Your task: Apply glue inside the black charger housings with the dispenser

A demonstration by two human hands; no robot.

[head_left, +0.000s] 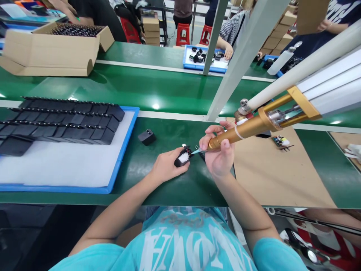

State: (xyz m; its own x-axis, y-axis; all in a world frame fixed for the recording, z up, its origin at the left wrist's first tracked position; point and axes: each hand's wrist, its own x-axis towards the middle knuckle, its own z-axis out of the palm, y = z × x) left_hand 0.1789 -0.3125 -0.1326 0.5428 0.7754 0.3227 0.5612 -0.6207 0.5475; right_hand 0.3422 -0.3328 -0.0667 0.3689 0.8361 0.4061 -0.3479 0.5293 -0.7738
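Note:
My left hand (pixel 166 165) grips a small black plastic housing (pixel 180 160) with something white and small parts with wires inside. In my right hand (pixel 220 160) is a gold-coloured glue dispensing gun (pixel 237 136), its pale blue nozzle (pixel 196 151) pointing left. The nozzle tip reaches the housing's open side; whether it touches cannot be made out. Partly hidden by my right hand, a black piece with metal pins (pixel 202 154) lies on the green bench. A separate black plastic case (pixel 147 137) rests beyond my left hand.
On the left, a blue-rimmed tray (pixel 120 154) holds rows of black cases (pixel 67 124). Cardboard (pixel 276 169) covers the bench at right, with a small circuit board (pixel 281 141) on it. A metal post (pixel 239 64) rises ahead. An open carton (pixel 53 52) stands behind; people sit beyond.

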